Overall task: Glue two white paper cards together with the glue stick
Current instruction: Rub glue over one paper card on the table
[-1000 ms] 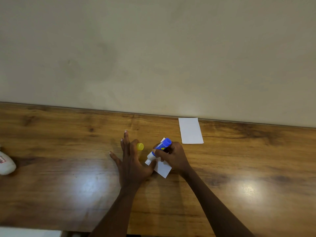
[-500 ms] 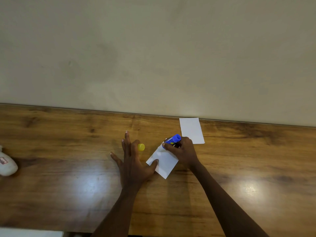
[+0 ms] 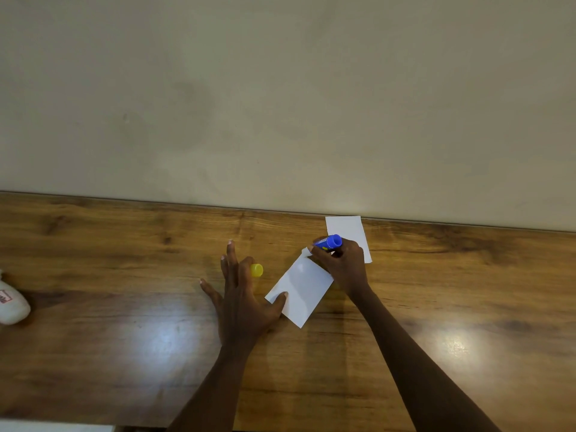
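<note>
A white paper card [image 3: 301,289] lies tilted on the wooden table [image 3: 124,307]. My left hand [image 3: 240,294] rests flat with fingers spread, its thumb pressing the card's near left corner. My right hand [image 3: 343,265] grips the blue glue stick [image 3: 329,242] and holds it at the card's far corner; the stick's tip is hidden by my fingers. A second white card [image 3: 347,232] lies by the wall, partly under my right hand. The yellow glue cap [image 3: 257,270] sits just beside my left index finger.
A white bottle [image 3: 11,302] with a red label lies at the table's left edge. The beige wall [image 3: 280,104] meets the table's far edge right behind the second card.
My right hand has carried the glue stick from the card's near left part up to its far corner, uncovering most of the card. My left hand has stayed put.
</note>
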`<move>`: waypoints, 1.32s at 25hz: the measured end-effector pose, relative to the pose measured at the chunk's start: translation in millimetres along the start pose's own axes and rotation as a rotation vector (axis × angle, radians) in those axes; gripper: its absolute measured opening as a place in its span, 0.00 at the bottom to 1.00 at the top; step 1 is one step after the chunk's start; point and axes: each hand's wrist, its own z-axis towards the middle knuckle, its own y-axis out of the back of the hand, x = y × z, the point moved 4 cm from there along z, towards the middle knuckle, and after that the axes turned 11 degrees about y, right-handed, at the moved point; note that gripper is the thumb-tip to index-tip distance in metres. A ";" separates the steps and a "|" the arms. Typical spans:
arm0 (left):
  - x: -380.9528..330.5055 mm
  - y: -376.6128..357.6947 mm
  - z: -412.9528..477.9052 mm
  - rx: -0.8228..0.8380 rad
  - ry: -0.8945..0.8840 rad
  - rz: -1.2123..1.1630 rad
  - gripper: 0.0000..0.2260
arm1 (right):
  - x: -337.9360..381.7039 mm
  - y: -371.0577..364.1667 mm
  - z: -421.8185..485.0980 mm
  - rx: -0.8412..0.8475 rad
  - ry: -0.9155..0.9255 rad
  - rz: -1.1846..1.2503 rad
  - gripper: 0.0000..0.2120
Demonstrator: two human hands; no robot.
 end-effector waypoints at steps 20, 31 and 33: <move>-0.1 -2.0 0.6 0.017 0.014 0.040 0.36 | 18.1 -27.9 -91.1 -0.488 -0.233 0.341 0.37; 2.6 -1.1 -1.0 -0.036 -0.004 -0.027 0.32 | 18.0 4.6 -44.9 -0.150 -0.018 0.066 0.25; 3.0 -2.4 -0.3 -0.018 0.003 -0.024 0.33 | 16.5 1.7 -31.9 0.130 0.034 -0.050 0.25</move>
